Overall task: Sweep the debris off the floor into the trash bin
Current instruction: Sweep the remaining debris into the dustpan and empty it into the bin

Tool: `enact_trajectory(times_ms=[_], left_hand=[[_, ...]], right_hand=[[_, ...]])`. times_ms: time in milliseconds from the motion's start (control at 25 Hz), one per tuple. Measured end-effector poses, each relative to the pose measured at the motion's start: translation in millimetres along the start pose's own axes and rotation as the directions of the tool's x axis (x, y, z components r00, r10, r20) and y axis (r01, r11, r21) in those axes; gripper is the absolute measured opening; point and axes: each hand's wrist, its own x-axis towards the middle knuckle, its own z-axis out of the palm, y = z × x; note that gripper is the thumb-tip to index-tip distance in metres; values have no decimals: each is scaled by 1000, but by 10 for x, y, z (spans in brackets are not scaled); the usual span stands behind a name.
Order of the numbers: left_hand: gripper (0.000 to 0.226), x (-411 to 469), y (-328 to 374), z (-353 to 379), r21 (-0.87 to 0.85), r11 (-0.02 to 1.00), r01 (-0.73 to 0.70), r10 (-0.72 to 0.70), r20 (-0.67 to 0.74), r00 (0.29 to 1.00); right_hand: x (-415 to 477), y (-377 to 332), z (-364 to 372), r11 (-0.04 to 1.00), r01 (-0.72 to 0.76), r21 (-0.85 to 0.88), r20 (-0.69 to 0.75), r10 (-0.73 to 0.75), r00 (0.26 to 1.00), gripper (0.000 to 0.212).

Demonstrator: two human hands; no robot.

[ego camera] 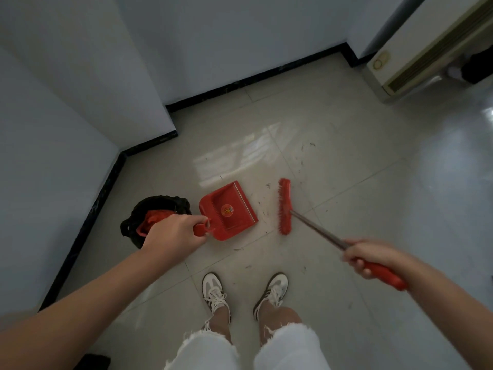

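Nearest the camera, two white sneakers (214,292) stand on the tiled floor (346,236), with frayed white trousers above them. Just ahead, the right hand (373,259) is clamped around the red grip of the broom (284,206), whose metal shaft runs forward and left to a red bristle head resting on the tile. The left hand (173,231) is closed on the handle of the red dustpan (228,209), which lies flat with its open lip facing the broom head, a strip of bare tile between them. The step in hand looks like gathering: the debris (262,209), dark strands and specks, lies scattered in that strip and farther out beyond the bristles, well ahead of both hands. The next move likely calls for drawing the bristles leftward across the specks toward the lip while the pan stays pressed flat so nothing slips beneath. Just left of the pan, touching the left wrist's outline, sits the trash bin (157,212), lined in black with something red inside. Beyond are white walls, black baseboard, and a floor-standing unit (426,49).
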Motion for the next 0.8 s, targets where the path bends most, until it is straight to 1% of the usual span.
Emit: enact_trajectory(times_ms=[40, 120, 200, 240, 360, 400, 440, 520, 640, 680, 760, 800], left_hand=[[10, -54, 30, -6, 6, 1000, 11, -11, 16, 1000], [12, -118, 136, -5, 15, 999, 33, -33, 56, 998], [10, -111, 274, -6, -1, 996, 89, -89, 66, 994], [10, -120, 340, -3, -9, 991, 136, -135, 66, 989], [10, -272, 535, 53, -24, 955, 297, -294, 89, 952], [6, -338, 604, 105, -37, 936, 349, -344, 98, 934], [9, -406, 670, 145, -58, 917, 394, -388, 100, 916], [30, -521, 806, 224, -67, 893, 446, -438, 100, 893], [48, -651, 939, 342, -49, 872, 486, -481, 89, 872], [48, -696, 952, 372, -53, 865, 498, -494, 82, 866], [46, -793, 914, 438, -62, 851, 521, -517, 71, 853], [44, -856, 874, 487, -78, 844, 530, -526, 65, 848]], right_hand=[[63, -21, -199, 1000, 12, -17, -32, -13, 999, 29], [336, -172, -498, 992, 32, -120, -72, -41, 997, 25], [711, -433, -699, 954, 56, -295, -108, -92, 990, 11], [919, -563, -783, 916, 60, -397, -136, -123, 983, 9], [1440, -837, -970, 798, 67, -600, -154, -197, 968, 27], [1583, -881, -1019, 762, 63, -645, -155, -210, 965, 28], [1698, -914, -1039, 735, 54, -676, -153, -212, 965, 27], [1822, -917, -993, 665, 70, -744, -112, -227, 967, 26], [1789, -721, -861, 563, 102, -820, -24, -213, 977, 25], [1734, -588, -829, 550, 118, -827, 1, -208, 978, 20], [1589, -257, -728, 545, 155, -824, 50, -202, 978, 5], [1501, -70, -638, 547, 171, -819, 81, -186, 979, 12]])
